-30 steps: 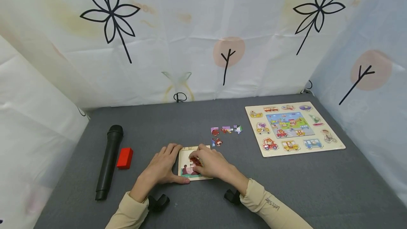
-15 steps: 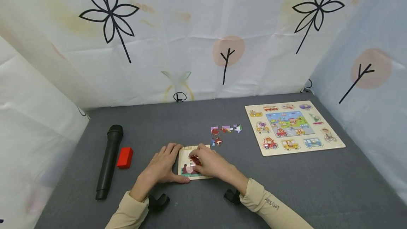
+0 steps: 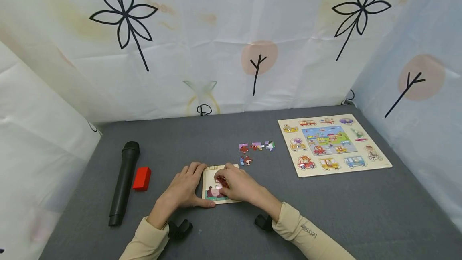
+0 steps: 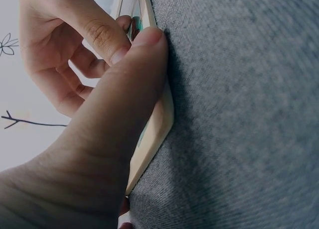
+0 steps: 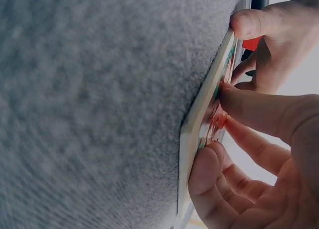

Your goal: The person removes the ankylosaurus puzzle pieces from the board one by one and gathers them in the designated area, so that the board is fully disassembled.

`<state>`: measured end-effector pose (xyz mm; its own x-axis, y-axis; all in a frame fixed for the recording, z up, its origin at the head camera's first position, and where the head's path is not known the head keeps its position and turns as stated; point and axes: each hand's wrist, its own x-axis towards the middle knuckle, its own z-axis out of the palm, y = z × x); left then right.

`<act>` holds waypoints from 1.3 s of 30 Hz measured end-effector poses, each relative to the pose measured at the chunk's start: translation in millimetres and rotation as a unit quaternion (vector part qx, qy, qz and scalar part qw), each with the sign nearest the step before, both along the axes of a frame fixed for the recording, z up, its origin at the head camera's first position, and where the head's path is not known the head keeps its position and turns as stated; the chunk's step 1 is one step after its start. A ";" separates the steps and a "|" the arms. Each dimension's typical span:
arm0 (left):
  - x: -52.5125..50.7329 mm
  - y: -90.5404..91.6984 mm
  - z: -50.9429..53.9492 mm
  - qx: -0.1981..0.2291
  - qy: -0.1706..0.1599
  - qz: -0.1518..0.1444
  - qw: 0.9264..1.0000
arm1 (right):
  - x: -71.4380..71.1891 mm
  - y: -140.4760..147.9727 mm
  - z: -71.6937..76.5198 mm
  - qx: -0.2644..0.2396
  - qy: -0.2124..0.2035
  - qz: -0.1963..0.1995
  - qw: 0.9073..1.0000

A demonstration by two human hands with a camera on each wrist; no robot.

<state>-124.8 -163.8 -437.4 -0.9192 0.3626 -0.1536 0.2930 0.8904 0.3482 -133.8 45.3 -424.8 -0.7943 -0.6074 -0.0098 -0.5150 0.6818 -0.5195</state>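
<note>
On the grey surface [image 3: 173, 139], near its middle, a small wooden puzzle tray [image 3: 210, 175] lies flat between two hands. The left hand [image 3: 185, 187] steadies it with a wide grip, fingers reaching the far left corner and thumb resting on the frame by the near left corner. The right hand [image 3: 239, 183] leans over the tray's right side, its grip narrow, pinching a reddish puzzle piece [image 3: 221, 182] at the middle of the tray; whether that piece touches the tray's floor I cannot tell. Along the near side of the tray, green and brown-pink pieces [image 3: 212, 194] sit inside the frame. Beyond the tray and to the right, three loose pieces [image 3: 244, 148] lie in a row, with a fourth piece [image 3: 246, 161] nearer the tray. Farther right rests a large puzzle board [image 3: 360, 147] with vehicle shapes. Well to the left, a red block [image 3: 142, 179] lies just beside a black microphone [image 3: 124, 183]
</note>
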 end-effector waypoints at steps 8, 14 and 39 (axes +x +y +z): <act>-0.2 -1.1 -0.8 0.008 -0.002 -0.004 1.000 | 0.3 -0.4 1.4 0.001 0.018 0.003 1.000; -0.3 -0.7 -0.8 0.010 -0.001 -0.006 1.000 | 1.2 -0.3 2.4 0.006 0.024 0.007 1.000; -1.0 -1.2 -2.1 0.008 -0.006 0.000 1.000 | -2.1 1.9 5.6 -0.011 -0.040 0.027 0.999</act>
